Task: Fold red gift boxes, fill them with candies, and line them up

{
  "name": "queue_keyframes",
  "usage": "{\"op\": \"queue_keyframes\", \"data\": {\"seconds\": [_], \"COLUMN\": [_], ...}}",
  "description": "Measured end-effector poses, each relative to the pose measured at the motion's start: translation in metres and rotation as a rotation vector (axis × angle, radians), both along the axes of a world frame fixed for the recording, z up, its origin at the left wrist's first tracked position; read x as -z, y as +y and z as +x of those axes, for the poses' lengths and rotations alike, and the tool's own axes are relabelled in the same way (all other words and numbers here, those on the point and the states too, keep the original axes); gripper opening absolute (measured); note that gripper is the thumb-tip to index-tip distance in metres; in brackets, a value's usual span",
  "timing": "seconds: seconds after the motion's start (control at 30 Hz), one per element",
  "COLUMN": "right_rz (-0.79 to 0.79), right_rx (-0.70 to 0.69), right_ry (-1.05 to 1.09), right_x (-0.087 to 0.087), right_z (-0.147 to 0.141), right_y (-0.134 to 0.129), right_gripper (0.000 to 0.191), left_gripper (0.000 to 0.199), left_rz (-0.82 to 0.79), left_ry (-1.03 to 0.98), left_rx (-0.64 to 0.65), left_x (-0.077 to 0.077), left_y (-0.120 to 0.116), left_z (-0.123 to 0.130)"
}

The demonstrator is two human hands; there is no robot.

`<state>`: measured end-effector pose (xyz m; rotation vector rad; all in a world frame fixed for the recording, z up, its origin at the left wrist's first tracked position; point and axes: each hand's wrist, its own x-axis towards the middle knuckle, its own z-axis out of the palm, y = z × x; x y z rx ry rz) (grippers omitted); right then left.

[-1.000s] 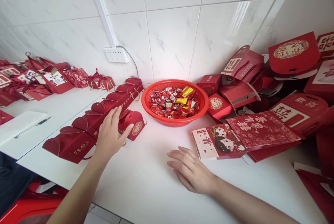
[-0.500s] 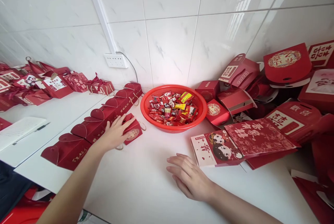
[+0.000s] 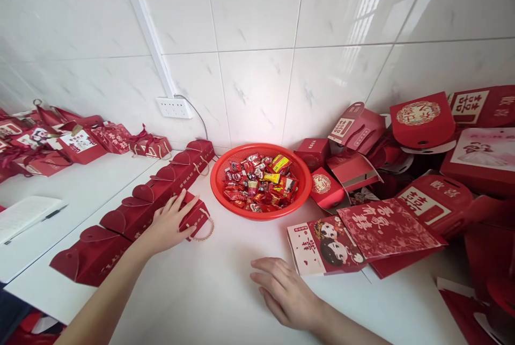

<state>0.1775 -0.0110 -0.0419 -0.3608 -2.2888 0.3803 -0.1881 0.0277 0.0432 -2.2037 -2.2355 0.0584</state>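
Observation:
My left hand [image 3: 168,227] rests with fingers spread on a small red box [image 3: 196,215] that has a twisted cord handle. That box stands beside a slanting row of dark red boxes [image 3: 124,216] with scalloped tops. Over the white table, my right hand [image 3: 284,291] hovers or rests with slightly bent, parted fingers and nothing in it. Behind both hands is a red plastic basket [image 3: 260,215] holding wrapped candies [image 3: 257,184]. A flat box printed with cartoon figures [image 3: 325,246] lies just beyond my right hand.
Many red boxes [image 3: 422,119] are piled at the right against the tiled wall. More boxes and bags [image 3: 82,144] stand at the far left. An open notebook [image 3: 28,216] with a pen lies at the left edge. A power socket [image 3: 174,108] is on the wall.
The small box under my left hand has turned, so its cord handle now faces right and forward. The whole view has shifted slightly; my right hand remains over the table.

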Motion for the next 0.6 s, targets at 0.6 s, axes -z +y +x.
{"op": "queue_keyframes", "data": {"seconds": [0.6], "right_rz": [0.070], "right_rx": [0.062], "right_ry": [0.006], "right_x": [0.004], "right_z": [-0.004], "right_y": [0.008], "right_gripper": [0.034], "left_gripper": [0.085], "left_rz": [0.512], "left_ry": [-0.159], "left_rx": [-0.263], "left_x": [-0.162], "left_y": [0.173], "left_z": [-0.023]}}
